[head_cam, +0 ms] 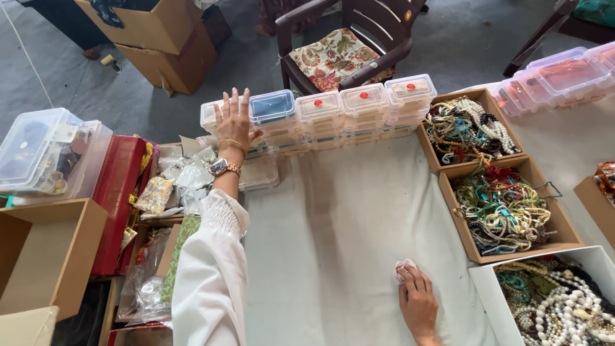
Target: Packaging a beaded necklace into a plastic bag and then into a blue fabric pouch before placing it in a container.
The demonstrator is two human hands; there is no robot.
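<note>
Left hand, fingers spread open, rests on a row of clear plastic boxes; right hand grips a white cloth on the tabletop.

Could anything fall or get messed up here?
Maybe. The left hand reaches over stacked clear boxes near the table's far edge; a bump might push some off. The cardboard trays are heaped with tangled necklaces, so pulling one could drag others out. The right hand presses a small white wad that could roll away.
</note>
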